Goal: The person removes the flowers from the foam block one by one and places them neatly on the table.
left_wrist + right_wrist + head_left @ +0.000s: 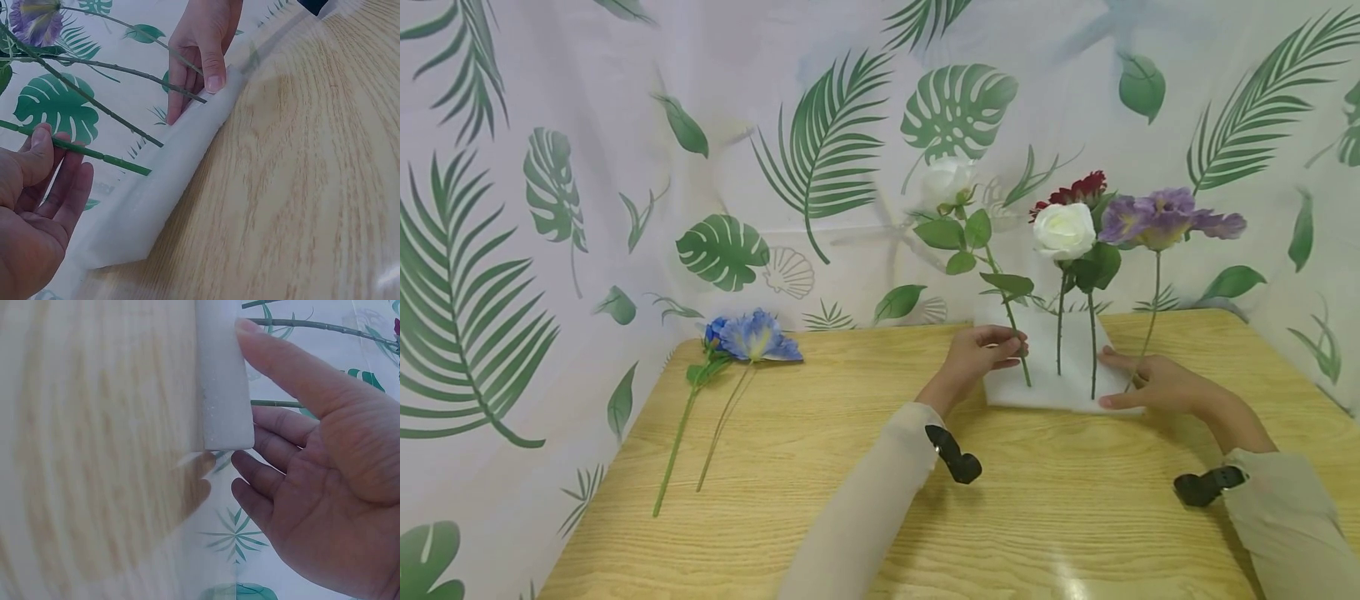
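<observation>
My left hand [981,354] pinches the green stem [94,153] of a white rose [950,179] between thumb and fingers. That stem's lower end meets a white foam block [1007,387]. My right hand [1168,383] rests on the block's right end. Its thumb touches near the front edge, with the other fingers fairly straight. Standing in the foam are a second white rose [1065,231], a dark red flower [1078,190] and a purple flower [1161,218]. The purple flower's thin stem passes beside my right hand, which hides its foot.
On the left of the wooden table [820,433] lie two blue flowers, one broad-petalled [758,337] and one smaller [715,333], with stems pointing toward me. A white leaf-patterned cloth [842,275] hangs behind the table.
</observation>
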Demonstrator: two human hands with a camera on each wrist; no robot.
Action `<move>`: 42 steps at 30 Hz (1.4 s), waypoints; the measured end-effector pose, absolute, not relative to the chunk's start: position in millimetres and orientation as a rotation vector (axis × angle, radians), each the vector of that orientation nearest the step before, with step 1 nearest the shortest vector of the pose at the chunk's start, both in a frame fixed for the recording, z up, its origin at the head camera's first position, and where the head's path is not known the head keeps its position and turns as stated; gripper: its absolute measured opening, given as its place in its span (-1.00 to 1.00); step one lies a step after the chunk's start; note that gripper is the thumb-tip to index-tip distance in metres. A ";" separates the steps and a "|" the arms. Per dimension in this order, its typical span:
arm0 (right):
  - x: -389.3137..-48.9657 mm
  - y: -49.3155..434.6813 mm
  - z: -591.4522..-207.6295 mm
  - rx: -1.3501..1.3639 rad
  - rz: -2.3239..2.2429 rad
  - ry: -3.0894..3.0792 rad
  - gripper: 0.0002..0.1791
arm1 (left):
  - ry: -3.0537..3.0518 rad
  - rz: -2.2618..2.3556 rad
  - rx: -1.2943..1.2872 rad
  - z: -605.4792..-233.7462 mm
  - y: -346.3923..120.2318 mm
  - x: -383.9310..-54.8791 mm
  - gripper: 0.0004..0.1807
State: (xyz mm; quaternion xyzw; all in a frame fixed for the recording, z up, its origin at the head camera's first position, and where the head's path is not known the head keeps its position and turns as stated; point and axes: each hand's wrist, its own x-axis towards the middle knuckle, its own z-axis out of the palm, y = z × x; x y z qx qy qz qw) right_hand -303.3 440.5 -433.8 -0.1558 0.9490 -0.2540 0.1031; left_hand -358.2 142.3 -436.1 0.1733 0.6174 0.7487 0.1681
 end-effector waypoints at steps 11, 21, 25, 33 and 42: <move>-305.3 439.0 -433.2 -0.431 -0.735 2.786 0.00 | 1.764 2.161 0.415 -433.2 139.5 -356.6 -0.73; -306.9 436.8 -430.4 -0.455 -0.746 2.784 -0.01 | 1.776 2.181 0.390 -432.9 139.2 -358.8 -0.78; -306.9 436.2 -430.1 -0.464 -0.749 2.787 -0.01 | 1.778 2.195 0.427 -431.9 138.4 -359.3 -0.77; -302.9 436.9 -428.6 -0.485 -0.754 2.793 -0.01 | 1.782 2.237 0.550 -427.2 132.8 -362.6 -0.77; -302.2 438.6 -431.1 -0.453 -0.757 2.778 -0.02 | 1.852 2.221 0.549 -428.8 122.9 -361.1 -0.79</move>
